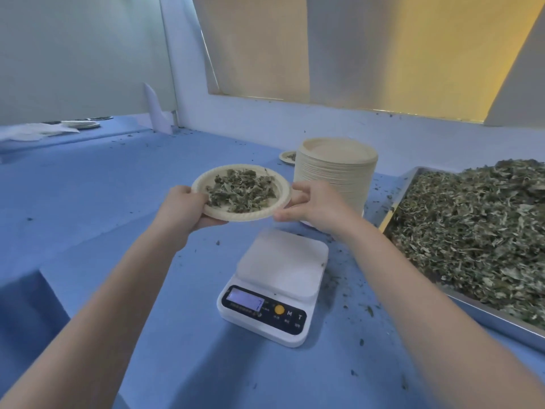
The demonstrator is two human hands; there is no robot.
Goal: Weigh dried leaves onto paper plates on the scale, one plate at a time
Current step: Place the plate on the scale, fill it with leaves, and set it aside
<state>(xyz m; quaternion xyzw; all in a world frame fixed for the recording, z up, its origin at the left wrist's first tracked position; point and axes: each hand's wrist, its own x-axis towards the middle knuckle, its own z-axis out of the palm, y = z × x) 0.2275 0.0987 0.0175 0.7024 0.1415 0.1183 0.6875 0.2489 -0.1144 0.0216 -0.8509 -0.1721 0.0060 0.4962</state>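
A beige paper plate (267,208) with a heap of dried leaves (240,188) on it is held in the air, above and to the left of the white scale (281,265). My left hand (184,209) grips the plate's left rim, thumb on top and fingers underneath. At the right rim, my right hand (312,206) touches the plate with its fingertips. The scale's platform is bare and its display is lit.
A tall stack of paper plates (336,169) stands just behind my right hand. A metal tray (486,318) heaped with dried leaves fills the right side. Another small plate (287,157) with leaves lies behind the stack. Leaf crumbs dot the blue table (118,187).
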